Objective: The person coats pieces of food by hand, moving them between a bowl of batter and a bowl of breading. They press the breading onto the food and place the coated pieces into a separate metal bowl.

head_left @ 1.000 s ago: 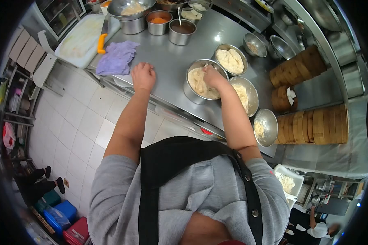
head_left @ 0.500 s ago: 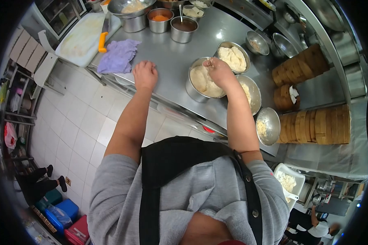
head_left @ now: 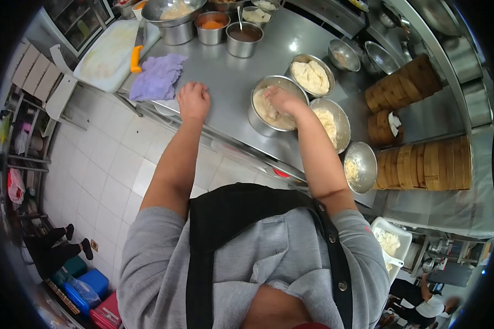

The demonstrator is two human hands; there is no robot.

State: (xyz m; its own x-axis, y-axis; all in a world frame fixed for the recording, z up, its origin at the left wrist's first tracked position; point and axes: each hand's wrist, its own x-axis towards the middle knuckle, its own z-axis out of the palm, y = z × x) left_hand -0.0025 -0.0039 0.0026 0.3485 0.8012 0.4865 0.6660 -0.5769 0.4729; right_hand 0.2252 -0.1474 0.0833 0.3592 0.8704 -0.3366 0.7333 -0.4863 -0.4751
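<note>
My left hand (head_left: 194, 100) rests on the steel counter (head_left: 225, 82) near its front edge, right of a crumpled purple cloth (head_left: 158, 77), its fingers curled under. My right hand (head_left: 284, 102) is inside a steel pot (head_left: 256, 122), with its fingertips down at a pale, soft mixture (head_left: 264, 107). Whether those fingers hold any of it is hard to make out. Behind and to the right of the pot stands a bowl of pale yellow dough (head_left: 310, 77). Another bowl with yellowish dough (head_left: 326, 124) sits beside my right wrist.
Steel containers, one with orange filling (head_left: 212, 25) and one with brown sauce (head_left: 246, 34), stand at the back. A knife (head_left: 136, 57) lies on a white board (head_left: 107, 57). Bamboo steamers (head_left: 422, 166) are stacked at right. Another person (head_left: 425, 307) is at lower right.
My right hand has moved down and to the left, from the right rim of the pot into the pale mixture. My left hand stays about where it was.
</note>
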